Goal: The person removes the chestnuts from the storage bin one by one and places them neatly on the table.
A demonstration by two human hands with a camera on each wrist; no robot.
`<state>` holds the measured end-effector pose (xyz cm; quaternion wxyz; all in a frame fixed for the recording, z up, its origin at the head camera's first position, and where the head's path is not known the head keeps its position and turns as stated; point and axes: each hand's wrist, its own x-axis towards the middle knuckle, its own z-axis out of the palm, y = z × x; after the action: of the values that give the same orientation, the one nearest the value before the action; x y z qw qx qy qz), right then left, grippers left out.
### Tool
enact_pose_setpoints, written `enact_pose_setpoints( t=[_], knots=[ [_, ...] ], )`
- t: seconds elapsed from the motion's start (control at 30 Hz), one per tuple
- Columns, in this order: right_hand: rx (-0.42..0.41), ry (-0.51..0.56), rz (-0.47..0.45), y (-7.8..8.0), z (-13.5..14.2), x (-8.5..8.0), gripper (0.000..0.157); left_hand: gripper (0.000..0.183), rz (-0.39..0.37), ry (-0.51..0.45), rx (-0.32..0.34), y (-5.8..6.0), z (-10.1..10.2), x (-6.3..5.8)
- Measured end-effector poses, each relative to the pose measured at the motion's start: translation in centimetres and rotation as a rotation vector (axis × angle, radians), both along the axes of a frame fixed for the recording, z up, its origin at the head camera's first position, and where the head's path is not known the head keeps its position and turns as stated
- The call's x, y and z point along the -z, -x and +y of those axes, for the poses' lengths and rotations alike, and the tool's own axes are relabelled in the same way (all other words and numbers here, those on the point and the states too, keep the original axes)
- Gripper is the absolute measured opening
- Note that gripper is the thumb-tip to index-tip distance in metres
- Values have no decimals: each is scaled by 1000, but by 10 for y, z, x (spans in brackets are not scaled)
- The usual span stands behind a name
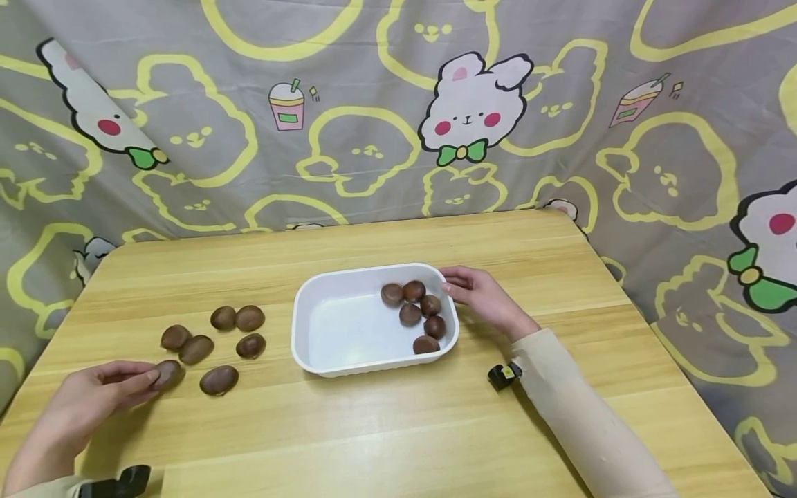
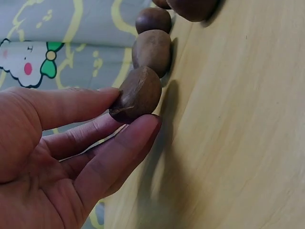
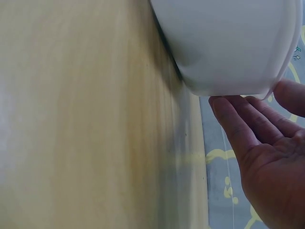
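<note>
My left hand (image 1: 93, 398) pinches a brown chestnut (image 2: 139, 95) between thumb and fingertips, at the left of the table. In the left wrist view the chestnut appears just off the wood, with a shadow beside it. More loose chestnuts (image 1: 219, 380) lie close by, to the right of and beyond this hand. A white tray (image 1: 349, 366) sits mid-table, with several chestnuts (image 1: 409, 315) gathered at its right end. My right hand (image 1: 482, 297) touches the tray's right end: fairly straight fingers rest against the outer wall below the rim, and the thumb is at the rim.
The wooden table (image 1: 398, 443) runs back to a patterned grey curtain (image 1: 349, 83), which also hangs along both sides. Each wrist wears a small black camera mount, one (image 1: 503, 375) at the right sleeve. Bare wood shows between the loose chestnuts and the tray.
</note>
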<state>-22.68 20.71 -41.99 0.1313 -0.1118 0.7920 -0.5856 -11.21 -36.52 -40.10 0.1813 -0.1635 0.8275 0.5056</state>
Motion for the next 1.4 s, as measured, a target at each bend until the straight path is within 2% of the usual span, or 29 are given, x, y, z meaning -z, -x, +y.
enact_pose_setpoints(
  t=[0.17, 0.43, 0.53, 0.63, 0.73, 0.8, 0.93, 1.03, 1.13, 1.3, 1.4],
  knots=[
    [-3, 4, -8, 0, -1, 1, 40, 43, -35, 0, -1, 1, 0, 0],
    [-6, 10, -4, 1, -2, -2, 41, 30, -20, -35, -22, 0, -2, 4],
    [-7, 15, -6, 1, -1, -2, 40, 39, -31, 57, 9, 0, -3, 2],
    [-8, 15, -7, 0, -1, -2, 40, 52, -27, 189, 60, -1, -4, 0],
    [-5, 14, -10, 1, -1, -2, 40, 54, -16, 252, 75, -1, -4, -1],
    [-5, 16, -12, 0, -1, -2, 40, 52, 2, 255, 59, -2, -5, 0],
    [-3, 18, -15, 0, -1, -2, 40, 53, 46, 270, -20, -3, -2, -4],
    [1, 16, -16, 0, -1, -1, 39, 60, 115, 338, -71, -3, 8, -12],
    [6, 18, -13, 0, -1, -2, 39, 63, 210, 371, -90, -1, 23, -22],
    [11, 21, -3, 1, 0, -1, 39, 57, 305, 278, -84, 8, 53, -42],
    [8, 31, -6, 0, -1, 0, 40, 52, 324, 243, -72, 14, 70, -53]
  ],
)
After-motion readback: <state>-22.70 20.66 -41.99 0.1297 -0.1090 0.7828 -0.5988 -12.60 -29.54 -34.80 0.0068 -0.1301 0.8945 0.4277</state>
